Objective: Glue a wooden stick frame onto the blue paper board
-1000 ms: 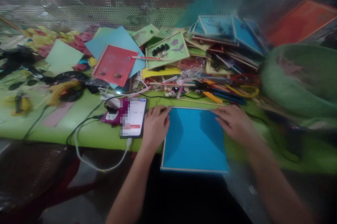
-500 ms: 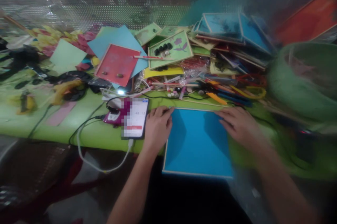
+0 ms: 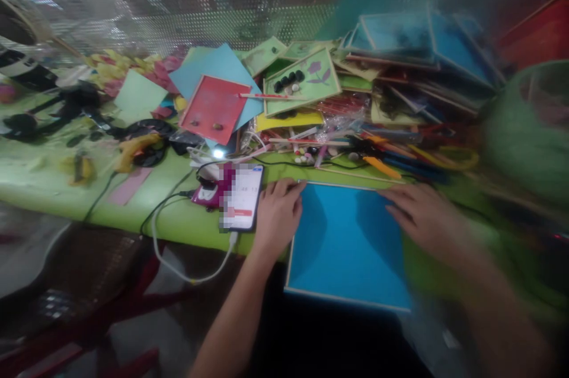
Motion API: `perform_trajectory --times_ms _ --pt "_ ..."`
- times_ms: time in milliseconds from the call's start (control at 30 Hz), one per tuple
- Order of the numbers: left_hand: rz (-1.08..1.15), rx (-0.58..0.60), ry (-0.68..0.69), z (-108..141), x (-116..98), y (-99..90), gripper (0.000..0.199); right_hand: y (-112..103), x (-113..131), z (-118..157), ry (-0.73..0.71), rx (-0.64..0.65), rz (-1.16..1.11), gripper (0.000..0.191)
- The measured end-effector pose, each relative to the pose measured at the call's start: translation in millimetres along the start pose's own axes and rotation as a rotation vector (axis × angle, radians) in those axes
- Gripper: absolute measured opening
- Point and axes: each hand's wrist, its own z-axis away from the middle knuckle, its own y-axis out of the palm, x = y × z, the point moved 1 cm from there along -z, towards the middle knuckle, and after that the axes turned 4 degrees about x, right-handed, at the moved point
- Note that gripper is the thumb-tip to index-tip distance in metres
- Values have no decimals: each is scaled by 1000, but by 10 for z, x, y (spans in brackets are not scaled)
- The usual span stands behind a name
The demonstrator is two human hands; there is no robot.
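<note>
A blue sheet (image 3: pixel 347 242) edged with thin pale wooden strips lies at the front edge of the table, its near side overhanging toward my lap. My left hand (image 3: pixel 281 209) grips its far left corner, fingers curled and pressed together on the strip (image 3: pixel 342 186) along the far edge. At the far right corner, my right hand (image 3: pixel 420 212) holds the same edge between thumb and fingers. The fingertips' exact grip is blurred. Shadows of both hands fall on the blue surface. Beside my left hand lies a phone (image 3: pixel 243 200) with a white cable plugged in.
A purple power strip (image 3: pixel 208 194) with plugs sits left of the phone. Behind are a red framed board (image 3: pixel 213 108), a green framed board (image 3: pixel 302 82), and stacked blue boards (image 3: pixel 395 40). An orange-handled tool (image 3: pixel 381 167) lies among sticks. A green basin (image 3: pixel 528 129) stands right.
The camera view has turned slightly left, so everything appears shifted to the right. Both hands keep their places at the blue board's far corners.
</note>
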Motion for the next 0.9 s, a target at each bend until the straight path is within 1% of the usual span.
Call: perform_trajectory --times_ms 167,300,400,600,800,900 --pt "-11 2 -2 -8 -21 -12 42 29 -19 -1 4 10 -21 42" --pt "0 -16 -6 2 -35 -14 42 40 -11 -1 -6 -16 -9 43" --pt "20 -17 -18 13 -26 -1 42 40 6 -6 -15 -46 -43 40" --pt "99 -100 -44 27 14 26 38 29 15 -15 -49 -108 -84 41" --pt "59 -59 -34 30 -1 17 36 61 16 -20 -50 -112 -55 39" --pt "41 -59 -32 29 -5 13 37 57 45 -31 -41 -106 -54 39"
